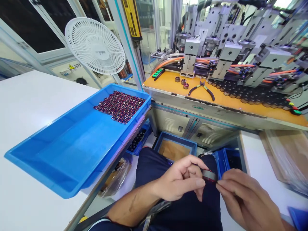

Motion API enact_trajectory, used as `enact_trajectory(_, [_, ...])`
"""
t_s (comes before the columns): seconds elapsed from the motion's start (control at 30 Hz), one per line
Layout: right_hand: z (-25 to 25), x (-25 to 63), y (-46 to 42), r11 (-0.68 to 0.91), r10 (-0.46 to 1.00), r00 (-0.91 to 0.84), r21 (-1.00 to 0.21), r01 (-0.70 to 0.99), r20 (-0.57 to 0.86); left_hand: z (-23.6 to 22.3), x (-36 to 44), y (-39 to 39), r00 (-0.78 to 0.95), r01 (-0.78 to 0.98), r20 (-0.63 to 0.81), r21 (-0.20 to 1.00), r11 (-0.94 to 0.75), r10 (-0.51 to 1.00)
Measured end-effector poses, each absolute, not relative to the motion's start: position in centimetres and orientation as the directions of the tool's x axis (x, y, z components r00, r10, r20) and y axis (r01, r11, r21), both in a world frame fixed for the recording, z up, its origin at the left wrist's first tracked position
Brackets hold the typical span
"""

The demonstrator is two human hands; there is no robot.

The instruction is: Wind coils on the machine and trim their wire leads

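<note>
Our right hand (pixel 247 195), lower right, pinches narrow beside a grey ring (pixel 209 175), on what we cannot tell; our left hand (pixel 180 181) grips that ring, probably for steadiness.

On our left a round white fan (pixel 95 46) stands behind the white surface (pixel 21 96), with a yellow triangular warning label (pixel 71 67) on the panel beyond it. Ahead of us, pliers (pixel 202 88) with black-and-yellow handles lie spread open on the orange surface (pixel 168 85), in front of a metal machine (pixel 223 53) fed by orange hoses (pixel 168 62). Below we see vented cabinet doors (pixel 173 120) and a crumpled clear plastic bag (pixel 120 175); at our right, brown sheets (pixel 286 157) lie stacked.
</note>
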State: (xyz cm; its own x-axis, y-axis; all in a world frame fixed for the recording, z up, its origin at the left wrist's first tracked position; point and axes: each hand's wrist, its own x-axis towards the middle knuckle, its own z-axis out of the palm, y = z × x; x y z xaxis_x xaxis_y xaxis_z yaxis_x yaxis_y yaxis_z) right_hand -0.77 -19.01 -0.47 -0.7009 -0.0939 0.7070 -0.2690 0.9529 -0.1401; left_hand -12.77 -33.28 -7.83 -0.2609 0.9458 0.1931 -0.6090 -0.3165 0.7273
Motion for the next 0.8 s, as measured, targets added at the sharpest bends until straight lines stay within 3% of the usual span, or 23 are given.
enact_trajectory(0.2, [-0.7, -0.7, -18.8, 0.948, -0.018, -0.720, -0.217, -0.232, 0.694, -7.5, -12.0, -33.0, -0.458, -0.516, 0.354, 0.642, -0.568, 0.816])
enact_trajectory(0.33, [0.4, -0.8, -18.8, 0.922, -0.117, -0.731, -0.199, -0.331, 0.673, -7.0, -12.4, -33.1, -0.518, -0.576, 0.275, 0.588, -0.568, 0.810])
enact_trajectory(0.4, [0.9, -1.0, -19.2, 0.902, -0.142, -0.732, -0.217, -0.373, 0.667, -7.2, -12.5, -33.1, -0.407, -0.642, 0.197, 0.633, -0.433, 0.892])
enact_trajectory(0.5, [1.0, -1.1, -19.8, 0.894, -0.031, -0.728, -0.307, -0.327, 0.685, -7.8, -12.3, -33.2, -0.107, -0.716, 0.165, 0.671, -0.191, 0.981])
enact_trajectory(0.57, [0.8, -1.1, -19.7, 0.897, -0.040, -0.728, -0.297, -0.328, 0.684, -8.3, -12.0, -33.2, -0.064, -0.719, 0.169, 0.676, -0.163, 0.984])
enact_trajectory(0.7, [0.0, -1.1, -18.9, 0.935, -0.138, -0.708, -0.146, -0.324, 0.692, -8.4, -11.6, -33.3, -0.293, -0.648, 0.200, 0.677, -0.348, 0.935])
enact_trajectory(0.8, [-0.4, -1.1, -18.7, 0.949, -0.057, -0.724, -0.189, -0.253, 0.687, -7.7, -11.6, -33.3, -0.422, -0.579, 0.256, 0.662, -0.476, 0.870])
